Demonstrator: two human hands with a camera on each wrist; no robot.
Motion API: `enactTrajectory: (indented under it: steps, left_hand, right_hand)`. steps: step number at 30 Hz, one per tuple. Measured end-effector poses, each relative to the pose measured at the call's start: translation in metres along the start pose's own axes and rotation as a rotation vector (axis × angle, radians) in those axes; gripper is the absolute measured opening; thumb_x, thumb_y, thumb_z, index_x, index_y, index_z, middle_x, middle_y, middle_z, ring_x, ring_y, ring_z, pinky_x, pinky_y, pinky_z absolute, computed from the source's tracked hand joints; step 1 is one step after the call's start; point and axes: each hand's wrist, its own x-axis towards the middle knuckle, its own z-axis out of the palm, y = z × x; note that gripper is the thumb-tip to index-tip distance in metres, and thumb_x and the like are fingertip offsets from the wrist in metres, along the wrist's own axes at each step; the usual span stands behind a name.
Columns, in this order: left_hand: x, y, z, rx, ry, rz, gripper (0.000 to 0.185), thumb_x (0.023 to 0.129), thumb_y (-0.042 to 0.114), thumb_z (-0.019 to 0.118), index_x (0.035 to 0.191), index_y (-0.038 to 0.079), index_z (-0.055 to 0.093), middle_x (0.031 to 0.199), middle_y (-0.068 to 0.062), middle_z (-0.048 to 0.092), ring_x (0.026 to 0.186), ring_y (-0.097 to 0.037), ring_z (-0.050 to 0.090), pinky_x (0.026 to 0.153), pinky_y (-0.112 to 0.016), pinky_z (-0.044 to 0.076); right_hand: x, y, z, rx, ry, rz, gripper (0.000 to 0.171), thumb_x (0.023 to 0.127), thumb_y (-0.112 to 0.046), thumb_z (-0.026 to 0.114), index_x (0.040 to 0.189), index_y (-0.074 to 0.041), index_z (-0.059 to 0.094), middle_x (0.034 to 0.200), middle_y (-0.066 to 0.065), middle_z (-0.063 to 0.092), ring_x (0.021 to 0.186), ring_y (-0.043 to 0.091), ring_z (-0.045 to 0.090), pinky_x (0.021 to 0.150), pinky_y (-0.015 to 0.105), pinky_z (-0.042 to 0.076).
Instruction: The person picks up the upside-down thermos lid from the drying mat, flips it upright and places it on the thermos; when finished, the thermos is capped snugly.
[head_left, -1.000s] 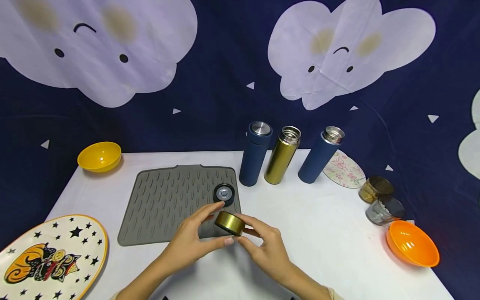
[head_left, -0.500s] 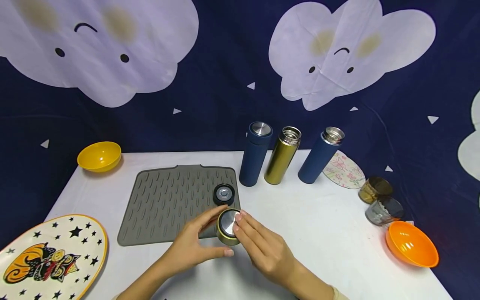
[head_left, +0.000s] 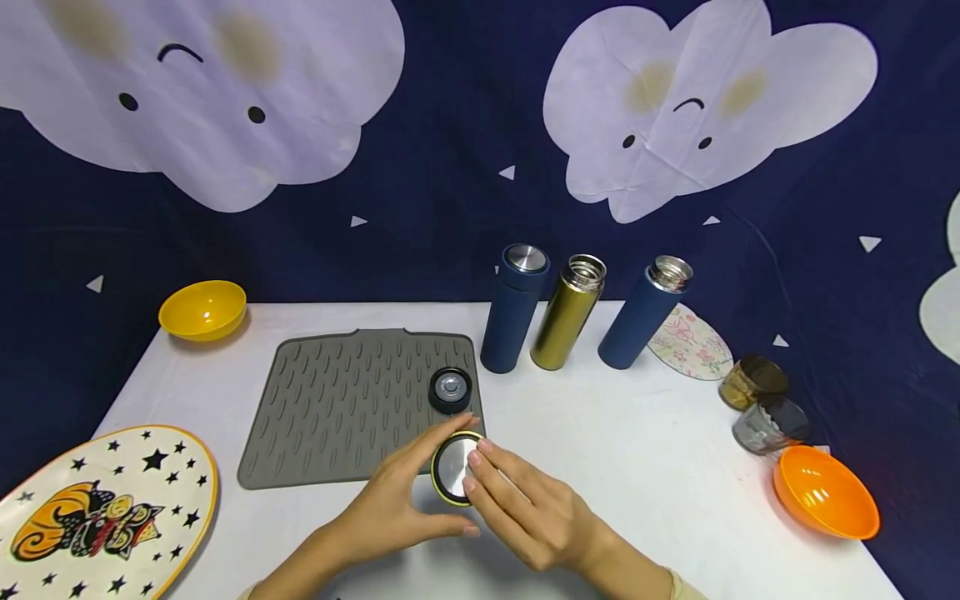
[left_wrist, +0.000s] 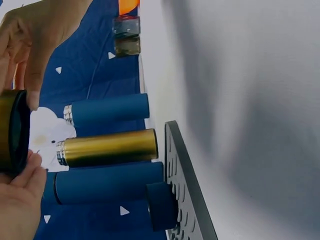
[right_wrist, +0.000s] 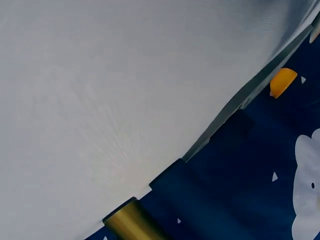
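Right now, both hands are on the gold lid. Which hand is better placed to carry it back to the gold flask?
Probably right. The right hand is on the side of the gold lid nearer the open gold flask, up and to the right. The left hand would have to cross over it.

Your hands sit at the near edge of the white table (head_left: 645,467). Just behind them, the small black round cap (head_left: 450,390) rests on the grey ribbed silicone mat (head_left: 337,400), blocking a straight reach forward. Further back, the capped dark blue flask (head_left: 513,308), the open gold metal flask (head_left: 566,312) and the open dark blue flask (head_left: 641,315) stand in a close row with only narrow gaps. You have open tabletop to the right, up to the orange plastic bowl (head_left: 825,492).
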Motion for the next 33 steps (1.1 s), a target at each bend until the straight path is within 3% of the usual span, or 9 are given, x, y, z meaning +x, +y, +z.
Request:
enactTrajectory:
  steps: [7,11,14,16,21,23,25,28,33]
  left_hand:
    - [0.006,-0.003,0.007,0.033,0.059,0.104,0.078,0.078,0.025,0.086,0.144,0.016,0.046,0.135,-0.001,0.060,0.121,-0.018,0.061,0.098,-0.033,0.052]
    - [0.011,-0.003,0.008,0.035,0.100,0.097,0.078,0.073,0.021,0.090,0.140,0.016,0.050,0.134,-0.002,0.062,0.123,-0.017,0.060,0.102,-0.034,0.049]
    - [0.017,0.000,0.006,0.032,0.123,0.057,0.080,0.069,0.022,0.092,0.139,0.019,0.052,0.134,0.002,0.063,0.124,-0.015,0.059,0.104,-0.036,0.048]
    - [0.021,0.003,0.005,0.029,0.142,0.029,0.080,0.068,0.023,0.092,0.138,0.021,0.053,0.132,0.005,0.064,0.122,-0.014,0.060,0.103,-0.037,0.048]
    - [0.033,0.008,0.001,0.014,0.164,-0.003,0.077,0.068,0.024,0.093,0.136,0.020,0.056,0.129,0.006,0.065,0.120,-0.015,0.060,0.100,-0.040,0.049]
    - [0.039,0.010,0.000,-0.003,0.163,-0.020,0.076,0.068,0.024,0.093,0.135,0.021,0.056,0.127,0.006,0.066,0.116,-0.014,0.061,0.096,-0.038,0.050]
    - [0.046,0.011,0.000,-0.025,0.163,-0.038,0.076,0.068,0.024,0.093,0.134,0.023,0.056,0.125,0.007,0.066,0.112,-0.013,0.062,0.091,-0.036,0.051]
    - [0.057,0.014,0.000,-0.054,0.168,-0.049,0.075,0.068,0.022,0.092,0.134,0.024,0.056,0.123,0.007,0.067,0.107,-0.013,0.063,0.086,-0.034,0.053]
    - [0.075,0.016,-0.002,-0.104,0.166,-0.033,0.075,0.070,0.018,0.090,0.135,0.016,0.055,0.126,0.001,0.066,0.113,-0.016,0.063,0.093,-0.038,0.054]
  right_hand:
    - [-0.004,0.000,-0.002,0.006,-0.013,0.022,0.020,0.100,-0.007,0.056,0.099,0.008,0.069,0.098,0.024,0.072,0.091,0.036,0.072,0.080,0.034,0.060]
    - [-0.007,0.005,-0.005,0.005,-0.059,0.187,0.018,0.100,-0.003,0.052,0.103,0.009,0.065,0.104,0.026,0.070,0.094,0.035,0.070,0.083,0.035,0.059]
    - [-0.017,0.016,-0.004,-0.035,-0.079,0.397,0.022,0.098,-0.006,0.056,0.110,0.011,0.062,0.111,0.027,0.067,0.097,0.037,0.068,0.083,0.039,0.057]
    - [-0.029,0.027,-0.001,-0.053,-0.093,0.591,0.036,0.094,-0.012,0.065,0.118,0.013,0.057,0.118,0.028,0.064,0.104,0.039,0.065,0.086,0.043,0.054]
    - [-0.062,0.065,0.016,-0.058,-0.117,1.258,0.084,0.079,-0.027,0.084,0.141,0.006,0.039,0.140,0.025,0.045,0.126,0.037,0.047,0.097,0.046,0.045]
    - [-0.075,0.083,0.027,-0.046,-0.121,1.514,0.094,0.076,-0.032,0.086,0.146,0.000,0.033,0.143,0.022,0.039,0.130,0.034,0.042,0.100,0.048,0.043]
    - [-0.087,0.099,0.037,-0.011,-0.127,1.700,0.099,0.075,-0.035,0.087,0.148,-0.003,0.029,0.145,0.020,0.037,0.132,0.033,0.040,0.105,0.051,0.040]
    - [-0.100,0.114,0.049,0.076,-0.120,1.870,0.096,0.075,-0.034,0.086,0.148,-0.007,0.030,0.146,0.018,0.042,0.133,0.033,0.044,0.109,0.051,0.038]
    - [-0.106,0.122,0.056,0.137,-0.104,1.950,0.075,0.077,-0.030,0.084,0.136,-0.006,0.045,0.132,0.018,0.059,0.122,0.035,0.055,0.104,0.048,0.043]
